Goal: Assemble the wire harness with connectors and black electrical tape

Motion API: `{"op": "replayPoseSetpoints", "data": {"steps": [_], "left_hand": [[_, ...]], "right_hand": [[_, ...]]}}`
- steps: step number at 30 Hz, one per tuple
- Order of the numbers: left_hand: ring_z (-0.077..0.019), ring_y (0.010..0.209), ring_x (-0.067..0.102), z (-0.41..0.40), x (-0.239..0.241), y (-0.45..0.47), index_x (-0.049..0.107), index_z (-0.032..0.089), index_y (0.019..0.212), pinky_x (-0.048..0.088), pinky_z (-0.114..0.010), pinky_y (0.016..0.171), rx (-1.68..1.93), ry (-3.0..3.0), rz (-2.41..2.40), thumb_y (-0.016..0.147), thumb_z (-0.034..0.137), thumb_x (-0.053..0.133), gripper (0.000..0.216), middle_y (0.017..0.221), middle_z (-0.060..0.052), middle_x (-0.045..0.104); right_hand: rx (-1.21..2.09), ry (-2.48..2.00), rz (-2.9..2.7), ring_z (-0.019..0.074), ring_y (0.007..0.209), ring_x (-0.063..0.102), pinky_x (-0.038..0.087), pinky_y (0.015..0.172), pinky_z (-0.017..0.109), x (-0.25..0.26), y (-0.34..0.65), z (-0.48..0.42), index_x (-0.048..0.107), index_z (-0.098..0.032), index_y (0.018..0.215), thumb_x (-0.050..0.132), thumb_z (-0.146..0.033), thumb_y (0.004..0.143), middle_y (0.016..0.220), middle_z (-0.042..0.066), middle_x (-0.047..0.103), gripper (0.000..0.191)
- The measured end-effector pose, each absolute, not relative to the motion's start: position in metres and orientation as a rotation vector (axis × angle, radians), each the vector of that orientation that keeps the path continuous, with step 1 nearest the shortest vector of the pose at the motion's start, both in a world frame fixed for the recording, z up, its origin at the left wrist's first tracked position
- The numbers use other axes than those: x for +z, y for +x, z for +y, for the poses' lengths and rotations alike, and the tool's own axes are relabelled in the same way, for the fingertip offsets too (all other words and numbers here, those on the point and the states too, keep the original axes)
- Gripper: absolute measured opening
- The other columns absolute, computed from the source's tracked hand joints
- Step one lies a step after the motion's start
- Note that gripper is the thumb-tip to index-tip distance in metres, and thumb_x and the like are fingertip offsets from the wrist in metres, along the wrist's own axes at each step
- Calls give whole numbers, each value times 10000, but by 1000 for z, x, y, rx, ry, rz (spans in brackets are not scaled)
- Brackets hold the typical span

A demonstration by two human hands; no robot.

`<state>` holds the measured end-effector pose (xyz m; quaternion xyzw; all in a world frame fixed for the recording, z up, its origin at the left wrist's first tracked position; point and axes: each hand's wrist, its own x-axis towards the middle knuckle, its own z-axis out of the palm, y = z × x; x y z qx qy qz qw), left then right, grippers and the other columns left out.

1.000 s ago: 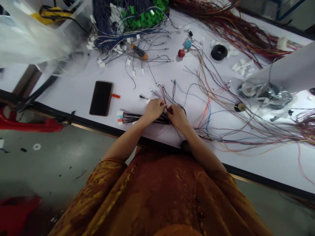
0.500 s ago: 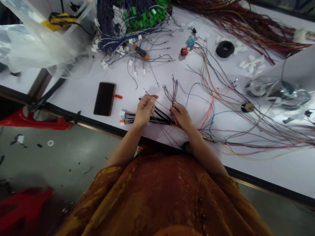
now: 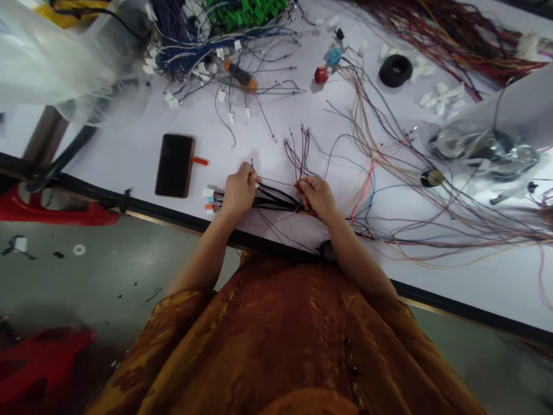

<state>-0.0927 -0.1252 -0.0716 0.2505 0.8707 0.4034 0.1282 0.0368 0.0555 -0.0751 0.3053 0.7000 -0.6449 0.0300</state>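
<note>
My left hand (image 3: 240, 189) is closed on a thin wire (image 3: 276, 181), whose tip pokes up above the fingers. That wire runs taut and dark red across to my right hand (image 3: 316, 197), which pinches it together with a small bunch of wires. Terminal ends of the bunch (image 3: 301, 138) fan out above the right fingers. Beneath both hands lies a harness of black-sleeved cables (image 3: 276, 199). White, blue and orange connectors (image 3: 209, 199) at its left end show beside my left wrist. Part of the harness is hidden by the hands.
A phone (image 3: 175, 165) lies left, an orange strip at its side. Behind are an orange-black tool (image 3: 241, 75), green connectors (image 3: 246, 12), red and blue connectors (image 3: 327, 66) and a black tape roll (image 3: 395, 70). Loose wires (image 3: 415, 225) spread right; the table edge (image 3: 470, 314) is near my body.
My left hand has moved slightly left and down, and the wire between the hands is now straighter. The right hand keeps its pinch. The whole view has shifted a little.
</note>
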Motion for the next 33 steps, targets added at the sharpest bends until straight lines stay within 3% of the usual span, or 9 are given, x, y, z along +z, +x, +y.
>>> {"op": "replayPoseSetpoints", "data": {"steps": [6, 11, 15, 20, 26, 33], "left_hand": [[-232, 776, 680, -126, -51, -89, 579, 231, 843, 509, -366, 769, 1061, 831, 2587, 918, 205, 534, 90, 790, -55, 738], [-165, 732, 663, -104, -26, -77, 652, 208, 884, 504, -299, 751, 1277, 991, 2369, 950, 247, 522, 151, 763, -19, 728], [-157, 799, 674, -64, -40, -88, 674, 190, 846, 507, -283, 776, 1333, 923, 2213, 888, 200, 545, 136, 805, -28, 746], [-174, 859, 664, -35, -54, -101, 656, 184, 773, 490, -316, 845, 1315, 851, 2264, 832, 159, 568, 109, 831, -40, 739], [-156, 704, 564, -22, -47, -102, 611, 184, 694, 451, -321, 741, 1256, 836, 2366, 813, 247, 656, 142, 715, -21, 654], [-119, 580, 425, -27, -43, -99, 507, 197, 607, 374, -288, 615, 1411, 909, 2239, 821, 173, 612, 240, 556, 29, 456]], "right_hand": [[-2089, 950, 2095, 33, 382, 458, 360, 365, 183, -77, 39, 57, 547, -185, 865, 460, -136, 939, 754, -30, 641, 125], [-2118, 945, 2085, 18, 364, 448, 340, 344, 156, -78, 39, 57, 530, -185, 848, 465, -105, 923, 732, -44, 636, 127], [-2130, 924, 2102, 20, 354, 445, 331, 330, 156, -78, 39, 57, 533, -181, 849, 465, -98, 913, 731, -42, 635, 126], [-2116, 875, 2152, 24, 358, 447, 336, 332, 157, -82, 41, 57, 550, -184, 863, 477, -112, 903, 737, -39, 644, 110], [-2099, 847, 2199, 24, 363, 440, 327, 337, 156, -83, 40, 56, 548, -185, 854, 488, -110, 904, 725, -32, 644, 108], [-2117, 914, 2159, 23, 354, 434, 318, 329, 150, -82, 38, 55, 535, -187, 852, 472, -85, 908, 702, -42, 624, 132]]}}
